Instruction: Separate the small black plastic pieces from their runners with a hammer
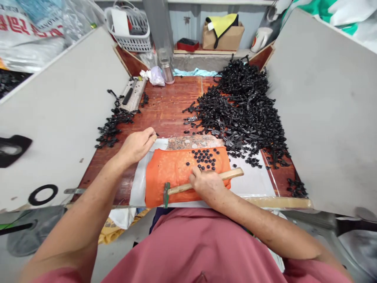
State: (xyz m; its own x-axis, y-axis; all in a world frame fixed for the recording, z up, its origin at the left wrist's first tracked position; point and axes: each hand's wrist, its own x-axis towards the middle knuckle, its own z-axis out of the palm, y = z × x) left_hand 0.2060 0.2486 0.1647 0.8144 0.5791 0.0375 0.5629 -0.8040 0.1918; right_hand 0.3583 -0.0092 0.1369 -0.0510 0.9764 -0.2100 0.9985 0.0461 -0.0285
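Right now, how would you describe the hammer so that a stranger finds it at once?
Find the orange mat at the near edge of the wooden table. The hammer lies across it under the right hand. Only it has a pale wooden handle.

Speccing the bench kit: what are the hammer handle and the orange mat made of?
Hammer handle: looks like pale unfinished wood, matte; the head looks like dull, dark metal. Orange mat: probably rubber or soft plastic, speckled and slightly glossy, lying flat; can't tell which.

Reddish wooden worktable (173, 106), grey side boards (321, 110), pale blue back wall (191, 23), white basket (129, 29), cardboard box (226, 37)
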